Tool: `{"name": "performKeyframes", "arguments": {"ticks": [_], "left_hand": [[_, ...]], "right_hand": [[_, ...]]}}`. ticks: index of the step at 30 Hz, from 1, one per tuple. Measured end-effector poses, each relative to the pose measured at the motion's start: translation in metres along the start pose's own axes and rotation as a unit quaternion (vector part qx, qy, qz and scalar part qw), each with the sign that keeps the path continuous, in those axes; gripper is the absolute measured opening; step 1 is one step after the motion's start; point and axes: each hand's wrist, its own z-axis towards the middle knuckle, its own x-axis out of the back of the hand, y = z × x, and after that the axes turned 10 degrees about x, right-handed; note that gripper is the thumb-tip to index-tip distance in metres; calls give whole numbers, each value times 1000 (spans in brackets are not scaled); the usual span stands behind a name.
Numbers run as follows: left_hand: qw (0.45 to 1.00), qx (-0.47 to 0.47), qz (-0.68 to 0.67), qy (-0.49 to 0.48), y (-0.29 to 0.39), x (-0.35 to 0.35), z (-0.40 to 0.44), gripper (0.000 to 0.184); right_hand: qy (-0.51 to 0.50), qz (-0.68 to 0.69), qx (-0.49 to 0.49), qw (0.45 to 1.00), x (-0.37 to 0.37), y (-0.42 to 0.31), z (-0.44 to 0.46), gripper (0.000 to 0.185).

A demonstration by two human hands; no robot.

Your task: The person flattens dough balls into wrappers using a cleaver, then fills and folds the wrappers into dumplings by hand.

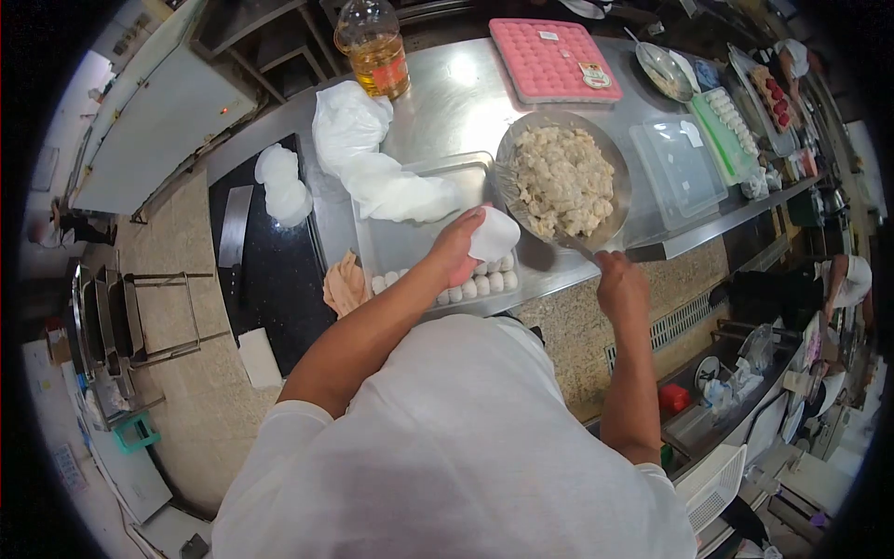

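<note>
My left hand (456, 244) holds a round white wrapper (494, 236) above the front of a metal tray (374, 244). Rows of small white dumplings (478, 284) lie in that tray under the hand. My right hand (622, 282) is closed round the handle of a spatula (579, 248), whose far end reaches the rim of a steel bowl (618, 168). Pale chunky filling (563, 177) fills most of the bowl. Behind my left hand, white cloth or wrapping (396, 189) lies partly across the tray.
On a black board (270, 256) at the left are a cleaver (235, 226) and stacked wrappers (282, 184). An oil bottle (376, 56) and a pink tray (554, 61) stand farther back. A clear lid (678, 168) lies right of the bowl. Other people are at the right edge.
</note>
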Motion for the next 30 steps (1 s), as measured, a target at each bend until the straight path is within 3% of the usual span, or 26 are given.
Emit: {"name": "performKeyframes", "arguments": {"ticks": [9,11,12,14,16,18,22,25,27,30], "left_hand": [[994,59,-52,77,-2,-6,22,46],[993,59,-61,88,-1,-8,23,47],[993,69,-77,58,1,-6,22,48],[992,80,-94,31,0,0,16,50],[991,88,-97,-33,4,-4,1,51],[991,89,-94,-24,3,2,-3,52],[992,88,-91,-15,4,11,-6,56],[991,86,-84,-55,8,8,-12,55],[992,83,-86,-51,8,4,-17,56],[992,68,-99,-30,8,7,-17,56]], "right_hand": [[0,49,-15,999,-13,-38,0,20],[92,206,32,974,-27,-27,-2,22],[92,206,35,974,-25,-30,-3,22],[55,358,-27,932,-21,-41,-7,21],[44,323,-5,946,-19,-44,-8,20],[61,241,40,968,-17,-44,-8,22],[55,217,33,974,3,-46,-5,24],[88,240,85,963,4,-50,0,26],[70,171,109,977,2,-53,4,25],[65,157,66,983,22,-62,4,24]]}}
